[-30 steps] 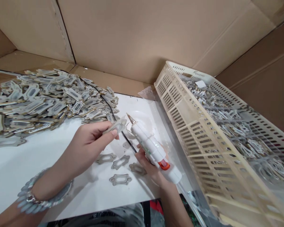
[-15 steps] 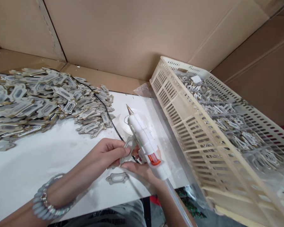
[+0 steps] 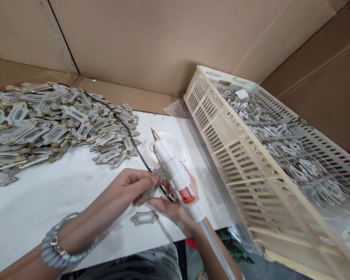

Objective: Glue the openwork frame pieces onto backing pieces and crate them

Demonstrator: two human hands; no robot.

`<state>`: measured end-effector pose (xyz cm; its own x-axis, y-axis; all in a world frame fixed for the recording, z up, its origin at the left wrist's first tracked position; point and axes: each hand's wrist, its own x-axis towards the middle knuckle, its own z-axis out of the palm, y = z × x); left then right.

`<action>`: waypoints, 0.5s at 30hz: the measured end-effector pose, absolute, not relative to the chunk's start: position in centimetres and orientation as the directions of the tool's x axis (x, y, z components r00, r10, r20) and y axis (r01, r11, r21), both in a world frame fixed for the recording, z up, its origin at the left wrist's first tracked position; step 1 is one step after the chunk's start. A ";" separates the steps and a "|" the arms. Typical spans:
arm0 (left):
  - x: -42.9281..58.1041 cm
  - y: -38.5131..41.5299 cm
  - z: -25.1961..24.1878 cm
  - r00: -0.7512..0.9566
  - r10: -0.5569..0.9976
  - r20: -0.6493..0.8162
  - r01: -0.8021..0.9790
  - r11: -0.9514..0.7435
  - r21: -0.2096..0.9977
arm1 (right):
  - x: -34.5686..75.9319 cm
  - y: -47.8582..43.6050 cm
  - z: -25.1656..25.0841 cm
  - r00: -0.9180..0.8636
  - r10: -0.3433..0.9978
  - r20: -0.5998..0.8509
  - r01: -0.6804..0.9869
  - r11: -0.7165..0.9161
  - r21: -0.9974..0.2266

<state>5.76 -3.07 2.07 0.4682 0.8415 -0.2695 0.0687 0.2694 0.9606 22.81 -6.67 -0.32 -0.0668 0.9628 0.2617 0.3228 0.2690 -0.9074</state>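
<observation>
crate (image 3: 221, 146) of frames (image 3: 268, 133) beside glue gun (image 3: 174, 173)

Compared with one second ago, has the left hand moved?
Yes. The left hand, with its held piece, has moved right and down, closer to the lone piece.

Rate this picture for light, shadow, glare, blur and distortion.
Head view: light is soft and even, only a faint shadow under the left hand and its flat piece on the white table. Head view: mild sheen on the glue gun in the right hand. Head view: the wide lens bows the crate, its near corner smeared; the pile of pieces looks fairly sharp.
</observation>
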 end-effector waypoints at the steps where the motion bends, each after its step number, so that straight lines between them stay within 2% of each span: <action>1: 5.7 -3.0 2.1 0.460 0.850 -0.256 0.066 0.254 0.965 | 22.8 -6.6 -0.2 -0.058 0.966 0.253 0.289 0.259 -0.922; 7: 5.4 -2.8 2.8 0.411 0.879 -0.241 0.100 0.219 0.971 | 22.5 -6.3 0.5 -0.067 0.963 0.262 0.278 0.271 -0.922; 11: 5.3 -2.5 3.0 0.464 0.838 -0.287 0.143 0.249 0.958 | 22.7 -6.3 0.7 -0.090 0.962 0.258 0.295 0.274 -0.915; 15: 4.6 -1.9 2.9 0.444 0.868 -0.224 0.126 0.187 0.974 | 23.1 -6.3 0.6 -0.126 0.955 0.267 0.354 0.295 -0.888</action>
<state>4.62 -1.85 2.93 0.4442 0.8676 -0.2235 0.1255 0.1868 0.9744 23.07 -6.28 0.62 -0.1263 0.9554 0.2669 0.3541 0.2948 -0.8876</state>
